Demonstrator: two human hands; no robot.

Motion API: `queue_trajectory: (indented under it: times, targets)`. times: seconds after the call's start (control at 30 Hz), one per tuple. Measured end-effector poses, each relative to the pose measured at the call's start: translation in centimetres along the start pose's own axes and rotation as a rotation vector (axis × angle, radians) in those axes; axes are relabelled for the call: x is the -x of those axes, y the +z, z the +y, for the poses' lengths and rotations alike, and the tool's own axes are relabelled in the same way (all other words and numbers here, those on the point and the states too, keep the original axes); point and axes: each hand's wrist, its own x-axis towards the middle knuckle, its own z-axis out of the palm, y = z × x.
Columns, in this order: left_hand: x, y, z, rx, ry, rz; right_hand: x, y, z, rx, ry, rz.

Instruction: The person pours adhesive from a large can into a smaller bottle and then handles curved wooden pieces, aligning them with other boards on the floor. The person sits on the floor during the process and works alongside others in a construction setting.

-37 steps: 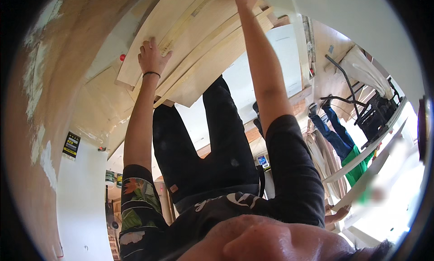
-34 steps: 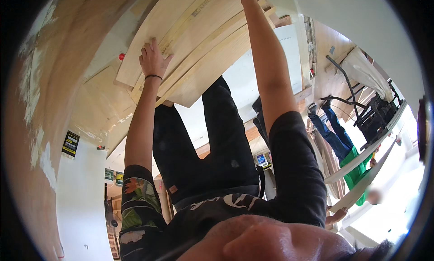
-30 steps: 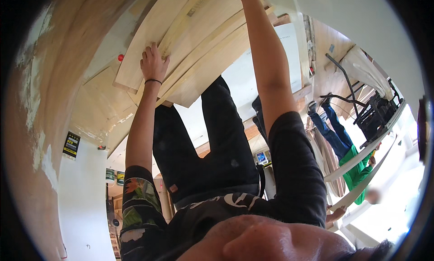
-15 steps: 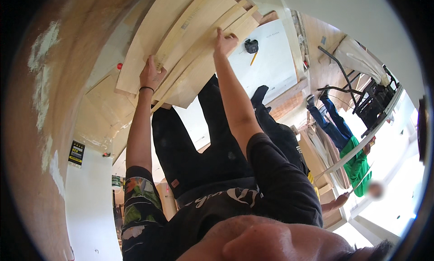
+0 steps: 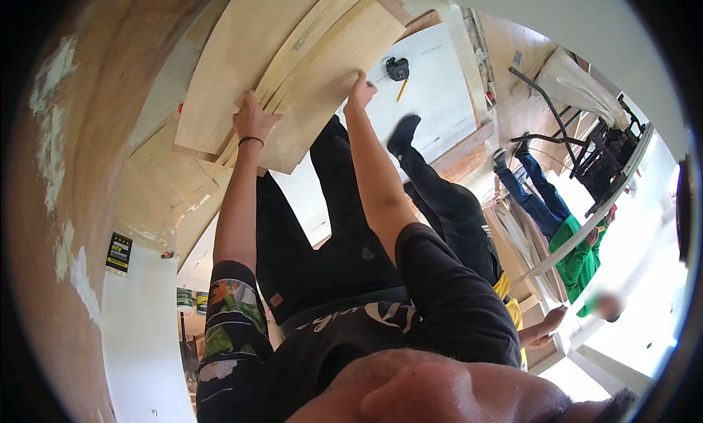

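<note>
My left hand [image 5: 255,119] lies thumb-spread on the stacked boards [image 5: 326,68] at eleven o'clock, my right [image 5: 359,93] at their twelve-o'clock edge, its closure unclear to me, so uneven pressure could skew the layers.

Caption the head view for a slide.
Left hand and right hand at pale wooden boards; yellow pencil and black tool nearby.
</note>
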Motion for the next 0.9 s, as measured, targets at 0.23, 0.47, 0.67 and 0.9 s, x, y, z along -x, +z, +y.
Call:
queue_trajectory:
  times: [0.23, 0.47, 0.67, 0.9]
  targets:
    - [-1.3, 0.8, -0.7, 0.171, -0.084, -0.194, -1.0, -3.9, 4.2, -0.199, 0.104, -0.629]
    - [-2.4, 1.6, -2.4, 0.507, 0.026, -0.371, -1.6, -3.7, 4.3, -0.125, 0.173, -0.735]
    - [-2.6, 1.7, -2.2, 0.602, 0.034, -0.597, -0.2, -2.7, 5.1, -0.146, 0.009, -0.566]
    - [-1.6, -0.1, -1.0, 0.779, -0.078, -0.863, 2.7, -0.3, 6.5, 0.077, -0.248, -0.201]
